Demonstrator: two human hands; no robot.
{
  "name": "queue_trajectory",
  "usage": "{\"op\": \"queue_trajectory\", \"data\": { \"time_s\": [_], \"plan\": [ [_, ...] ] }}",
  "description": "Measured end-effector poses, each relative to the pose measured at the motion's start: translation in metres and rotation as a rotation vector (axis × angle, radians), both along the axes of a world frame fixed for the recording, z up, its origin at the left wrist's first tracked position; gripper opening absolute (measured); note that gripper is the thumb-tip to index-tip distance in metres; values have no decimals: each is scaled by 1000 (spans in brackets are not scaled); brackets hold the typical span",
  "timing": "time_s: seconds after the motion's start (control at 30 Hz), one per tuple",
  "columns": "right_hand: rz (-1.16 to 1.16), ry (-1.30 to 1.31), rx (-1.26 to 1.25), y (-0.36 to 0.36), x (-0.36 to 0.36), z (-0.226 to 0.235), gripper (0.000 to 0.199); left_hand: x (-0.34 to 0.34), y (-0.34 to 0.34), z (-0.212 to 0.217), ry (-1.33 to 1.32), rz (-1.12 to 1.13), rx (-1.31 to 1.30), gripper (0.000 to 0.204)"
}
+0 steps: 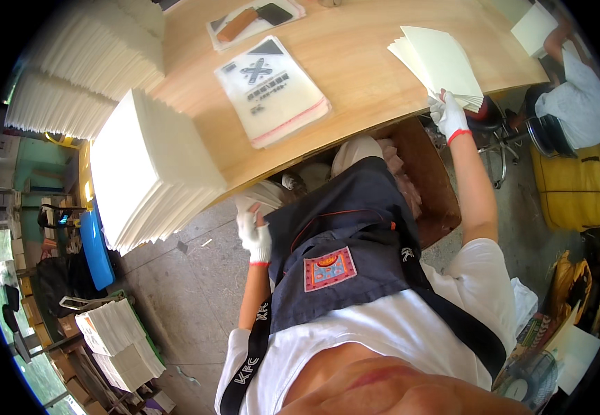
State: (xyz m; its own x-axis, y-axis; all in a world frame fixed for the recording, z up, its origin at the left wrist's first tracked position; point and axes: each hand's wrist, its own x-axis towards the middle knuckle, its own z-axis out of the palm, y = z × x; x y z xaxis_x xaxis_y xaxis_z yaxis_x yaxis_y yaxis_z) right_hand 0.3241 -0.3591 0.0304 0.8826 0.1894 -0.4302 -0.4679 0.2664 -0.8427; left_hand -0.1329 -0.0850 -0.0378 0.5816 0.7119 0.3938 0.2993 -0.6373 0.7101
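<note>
My right hand (pixel 449 116), in a white glove with a red cuff, grips the near corner of a small fanned stack of white sheets (pixel 445 66) at the table's right front edge. My left hand (pixel 253 234), gloved the same way, is lowered beside my dark apron (pixel 355 235), off the table. Its fingers are loosely apart and nothing shows in them. Nearest to it is a tall pile of white sheets (pixel 123 169) at the table's left corner. Between the hands, a stack of clear printed plastic bags (pixel 272 93) lies on the wooden table (pixel 362 76).
More white piles (pixel 99 52) stand at the far left. Farther back lie a brown block and a dark phone-like object (pixel 274 13) on more bags. Under the table is a brown box (pixel 442 190). At right another person sits near a swivel chair (pixel 501 142) and yellow bundle (pixel 573 187).
</note>
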Motion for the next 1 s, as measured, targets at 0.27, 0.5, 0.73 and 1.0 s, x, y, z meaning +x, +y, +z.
{"op": "queue_trajectory", "data": {
  "time_s": [0.27, 0.5, 0.73, 1.0],
  "plan": [
    [33, 79, 55, -5, 33, -17, 11, 151, 31, 105, 45, -340, 318, 23],
    [200, 174, 212, -42, 9, -39, 14, 199, 77, 101, 855, -228, 412, 21],
    [-60, -55, 191, -91, -4, -59, 12, 196, 117, 72, 648, -252, 341, 23],
    [81, -183, 392, -52, -73, 25, 45, 175, 113, 64, 529, -52, 236, 22]
  ]
}}
